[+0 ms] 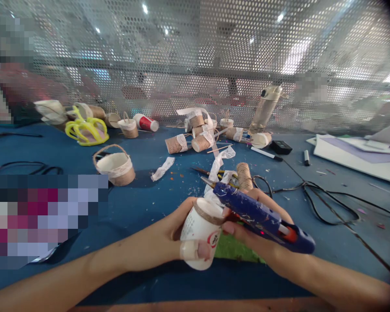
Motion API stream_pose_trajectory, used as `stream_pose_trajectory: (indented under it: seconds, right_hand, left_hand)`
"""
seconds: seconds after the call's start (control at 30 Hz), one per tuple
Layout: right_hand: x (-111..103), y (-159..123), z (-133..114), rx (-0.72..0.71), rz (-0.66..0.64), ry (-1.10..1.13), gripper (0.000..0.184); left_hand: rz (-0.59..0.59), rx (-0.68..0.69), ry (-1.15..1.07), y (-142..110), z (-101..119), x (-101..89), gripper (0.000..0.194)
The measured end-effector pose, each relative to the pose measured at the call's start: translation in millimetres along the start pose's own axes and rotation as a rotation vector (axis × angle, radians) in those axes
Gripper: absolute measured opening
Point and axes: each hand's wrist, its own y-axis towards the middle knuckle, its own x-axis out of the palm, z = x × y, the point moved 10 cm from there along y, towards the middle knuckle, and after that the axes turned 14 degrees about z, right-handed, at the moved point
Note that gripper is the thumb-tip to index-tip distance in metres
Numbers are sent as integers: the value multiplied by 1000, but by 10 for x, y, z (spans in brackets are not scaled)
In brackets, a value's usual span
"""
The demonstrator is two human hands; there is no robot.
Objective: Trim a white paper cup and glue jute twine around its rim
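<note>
My left hand (182, 238) is wrapped round a white paper cup (198, 236), its thumb bandaged and pressed on the side. Twine circles the cup near its upper end, and a red printed mark shows on the wall. My right hand (256, 229) holds a blue hot glue gun (253, 208), its nozzle pointing up and left above the cup. The right thumb and a fingertip are close to the twine; whether they pinch its end is unclear. Beyond the cup a roll of twine (244, 175) stands near a strip of white lace (217, 167).
A twine-wrapped basket (115, 167) stands left, near a yellow crown-shaped piece (87, 131). Several twine-wrapped cups (201, 141) lie at the back by a perforated metal screen (182, 56). Black cables (315, 203) loop on the right, below white sheets (351, 160). Green material (238, 249) lies under my right hand.
</note>
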Motion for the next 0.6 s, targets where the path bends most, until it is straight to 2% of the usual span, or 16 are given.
stream_pose_trajectory:
  seconds: [0.13,0.33,0.5,0.6]
  right_hand:
    - [2,10,-87,-45,11,-17,20]
    - [-106,44,-169,-107,74,-54,20]
    - [-179,23,-238,-202,74,-44,21]
    - [-151,-22,-224,-247,-11,-36,24]
  left_hand:
    - [57,66,38,-19,48,3,53]
    - [174,53,-162,-55,146,-189,60]
    - [177,85,-174,-103,165,-297,62]
    - [158,104,-187,-124,146,-330,64]
